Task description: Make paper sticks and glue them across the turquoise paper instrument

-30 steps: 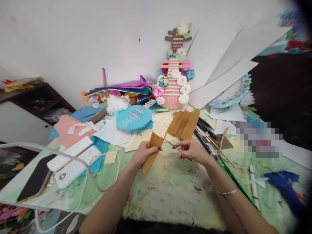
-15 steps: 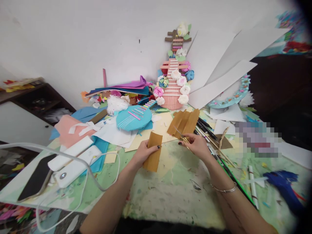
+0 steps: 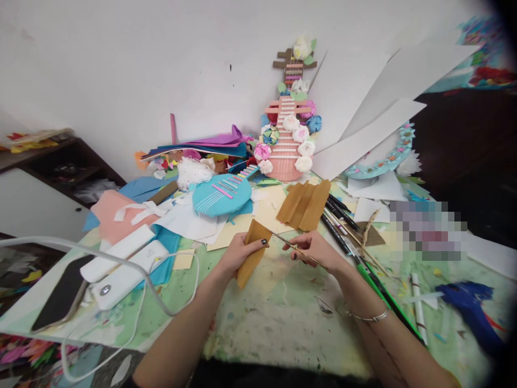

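My left hand (image 3: 241,253) pinches a tilted strip of brown crepe paper (image 3: 251,264), thumb on top and fingers beneath it. My right hand (image 3: 313,249) is closed on a pair of gold scissors (image 3: 301,251), whose tips point left at the strip's upper right edge. Whether the blades touch the paper I cannot tell. Beyond my right hand lies a larger pleated piece of brown crepe paper (image 3: 305,205).
A blue paper lute (image 3: 222,195) and a pink flower-covered one (image 3: 286,156) stand behind. Black pens (image 3: 337,234) lie right of my right hand, with a blue glue gun (image 3: 470,310) farther right. White power banks (image 3: 129,275), a phone (image 3: 60,293) and a looping cable (image 3: 149,280) occupy the left.
The scissors have swung round and moved toward the strip, their tips now pointing left. My left hand has tilted the strip further. The larger crepe piece has stayed put.
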Available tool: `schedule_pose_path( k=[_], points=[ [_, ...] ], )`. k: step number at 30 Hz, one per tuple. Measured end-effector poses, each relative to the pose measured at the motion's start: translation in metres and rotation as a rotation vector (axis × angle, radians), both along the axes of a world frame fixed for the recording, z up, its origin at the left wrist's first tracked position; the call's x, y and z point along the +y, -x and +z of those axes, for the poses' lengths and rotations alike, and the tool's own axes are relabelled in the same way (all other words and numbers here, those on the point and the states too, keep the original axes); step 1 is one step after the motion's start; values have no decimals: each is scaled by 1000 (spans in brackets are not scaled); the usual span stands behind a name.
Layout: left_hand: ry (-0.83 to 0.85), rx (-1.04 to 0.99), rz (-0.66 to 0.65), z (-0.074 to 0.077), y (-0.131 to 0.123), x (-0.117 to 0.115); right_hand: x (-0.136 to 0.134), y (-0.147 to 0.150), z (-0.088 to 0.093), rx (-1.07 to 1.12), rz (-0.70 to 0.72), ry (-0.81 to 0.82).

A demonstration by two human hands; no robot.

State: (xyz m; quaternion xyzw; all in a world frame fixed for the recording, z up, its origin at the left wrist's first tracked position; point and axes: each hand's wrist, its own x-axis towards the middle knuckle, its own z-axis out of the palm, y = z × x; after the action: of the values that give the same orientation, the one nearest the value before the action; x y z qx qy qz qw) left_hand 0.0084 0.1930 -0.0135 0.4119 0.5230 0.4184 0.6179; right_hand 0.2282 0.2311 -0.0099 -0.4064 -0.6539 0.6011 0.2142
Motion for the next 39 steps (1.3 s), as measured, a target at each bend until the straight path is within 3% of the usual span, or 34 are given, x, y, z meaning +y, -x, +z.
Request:
schedule_pose_path(
  k=[16, 28, 39],
  points=[
    [26, -28, -35, 0, 1, -1, 2, -1, -4, 25, 29, 44],
    [48, -62, -7, 4, 0, -1, -1, 0, 6, 16, -30, 24],
    [51, -49, -8, 2, 1, 0, 0, 0, 0, 23, 30, 48]
  ],
)
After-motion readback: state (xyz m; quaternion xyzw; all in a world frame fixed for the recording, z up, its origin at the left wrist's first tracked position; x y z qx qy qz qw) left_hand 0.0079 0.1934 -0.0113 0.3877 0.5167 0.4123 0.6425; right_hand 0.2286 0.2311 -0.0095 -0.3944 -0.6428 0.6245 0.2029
